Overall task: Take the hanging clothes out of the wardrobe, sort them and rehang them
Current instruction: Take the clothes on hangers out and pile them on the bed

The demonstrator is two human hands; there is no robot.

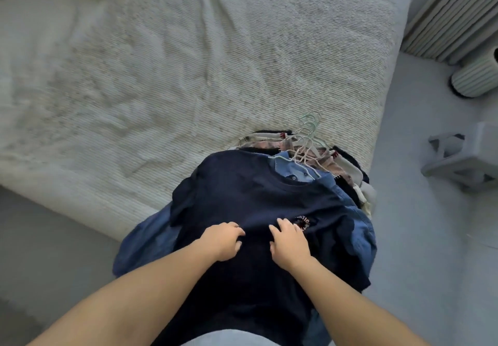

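The bed (188,62) carries the pile of clothes (269,197) at its near corner, under your hands. Your left hand (223,240) bunches the navy top (242,197); your right hand (289,240) rests on it, fingers loosely curled. Lift that top by its hanger, from the hooks (307,132) beyond your grip.

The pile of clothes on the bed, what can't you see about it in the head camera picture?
- Clothes under the navy T-shirt: it covers most of the denim shirt and the rest, so I cannot count them.
- Chest logo: the right hand covers part, and the letters are too small to read.
- Hangers: hooks bunched and thin, number unclear.
- Left hand: fingertips curl into the fabric, out of sight.
- T-shirt hem: cut off by the bottom edge.
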